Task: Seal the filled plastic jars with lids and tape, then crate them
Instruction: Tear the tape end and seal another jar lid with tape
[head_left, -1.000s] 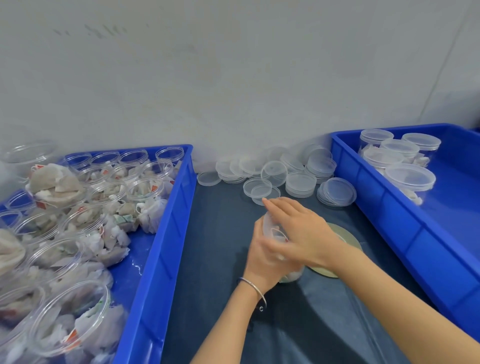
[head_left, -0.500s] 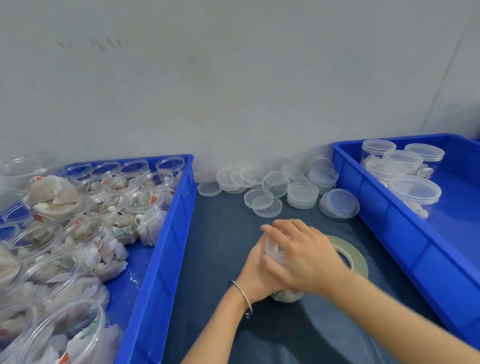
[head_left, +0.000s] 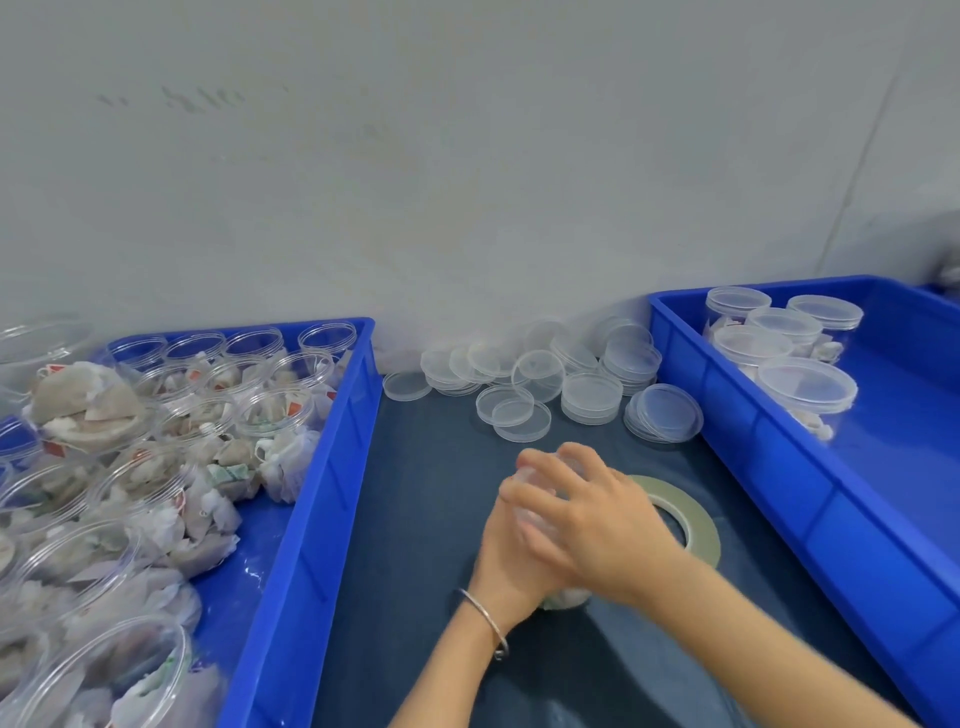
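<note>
A clear filled jar (head_left: 566, 597) stands on the dark blue table between both hands and is mostly hidden by them. My left hand (head_left: 511, 551) grips its side from the left. My right hand (head_left: 587, 514) covers its top, fingers curled over the lid (head_left: 530, 475). A roll of pale tape (head_left: 691, 519) lies flat just right of the jar, partly behind my right hand. Loose clear lids (head_left: 540, 384) lie piled at the back of the table.
A blue crate (head_left: 311, 519) at the left holds several open jars (head_left: 270, 410) stuffed with tea bags. Another blue crate (head_left: 769, 467) at the right holds several lidded jars (head_left: 805, 384). A grey wall stands directly behind the table.
The view has tilted upward, so hands and jar sit lower in frame. My right hand's fingers have shifted round on the lid; the jar stays on the table.
</note>
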